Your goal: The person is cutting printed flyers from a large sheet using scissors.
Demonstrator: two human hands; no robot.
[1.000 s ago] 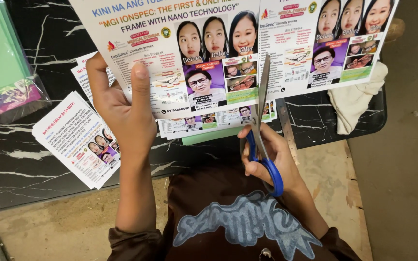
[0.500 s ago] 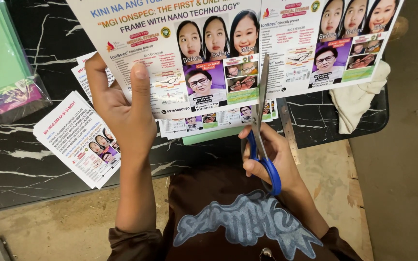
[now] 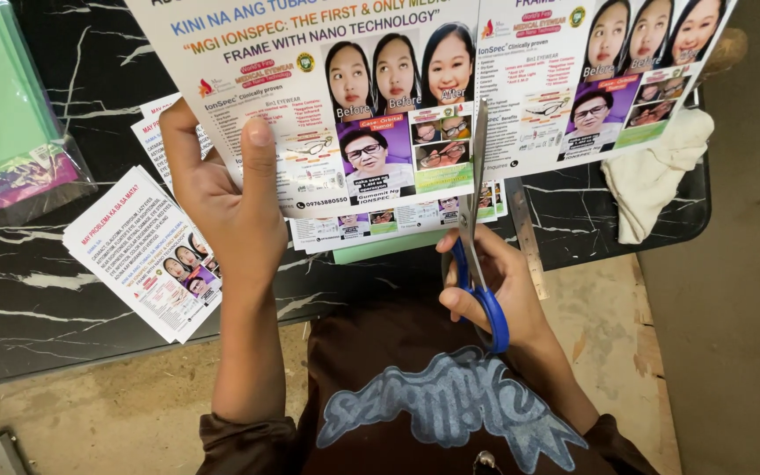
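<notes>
Holding a wide printed sheet [image 3: 415,97] up across the top of the frame, the left hand [image 3: 222,211] pinches its lower edge, thumb pressed on the printed face and the other fingers curled behind. That grip keeps the thin paper flat and taut above the table, so the blades can travel along the seam between two identical flyer panels. The right hand [image 3: 499,281], at lower centre, has its fingers closed through the blue plastic loops of the scissors [image 3: 477,237]; the long steel blades point straight up and enter the sheet's bottom edge just where one panel ends and the next begins. How far apart the blades stand cannot be told from this angle.

The sheet looks glossy, crowded with coloured blocks and small portrait photos. Beneath it lies a black table [image 3: 72,290] with white marble-like veining and a rounded corner. A loose stack of cut flyers [image 3: 147,255], rectangular and slightly fanned, rests left of the wrist, near the table's edge. More flyers [image 3: 380,224] lie flat under the raised sheet. A green plastic-wrapped pack [image 3: 2,105] sits in the upper left, and a crumpled off-white cloth [image 3: 657,171] drapes over the table's right edge.
</notes>
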